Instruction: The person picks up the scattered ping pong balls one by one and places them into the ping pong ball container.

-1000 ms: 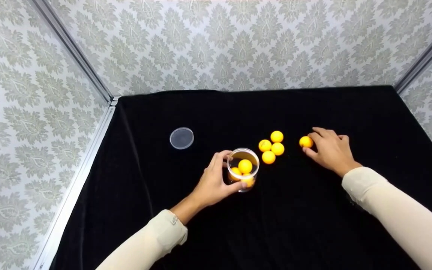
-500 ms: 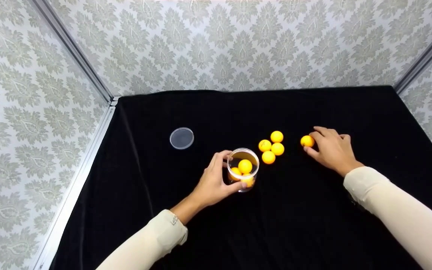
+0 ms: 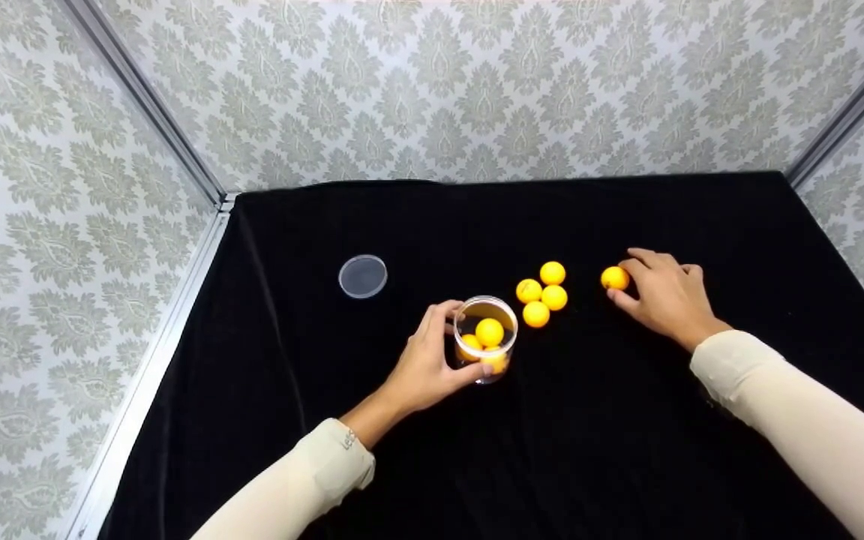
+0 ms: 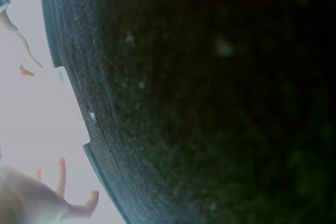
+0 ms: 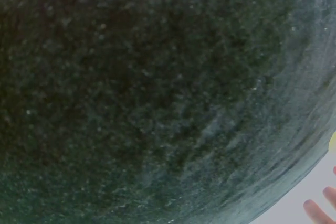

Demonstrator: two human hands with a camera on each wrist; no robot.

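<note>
Inspection finds the left hand (image 3: 430, 367) clamped round the side of a clear jar (image 3: 486, 309), thumb on the near wall and fingers about the far side; the mouth of the jar faces up. Inside it lie several orange balls (image 3: 490, 332) (three can be made out, though the wall and thumb obscure the lower part). The right hand (image 3: 666, 296), well apart from the left, pinches a single orange ball (image 3: 614, 277) between thumb and forefinger, the ball showing at the fingertips on the side toward the jar; whether it touches the cloth cannot be determined. Between the right hand and the jar, four loose balls (image 3: 553, 298) sit in a tight group, the nearest of them just beside the jar's rim. A clear round disc (image 3: 363, 277) lies flat beyond the jar and to its left. All rest on a black cloth (image 3: 589, 435), bounded by patterned walls (image 3: 477, 90) with metal framing (image 3: 154, 97). Both arms wear pale sleeves (image 3: 799, 420). The left wrist view is washed out at its left side; the right wrist view shows mostly dark fabric, with fingertips and a sliver of ball at the edge.
</note>
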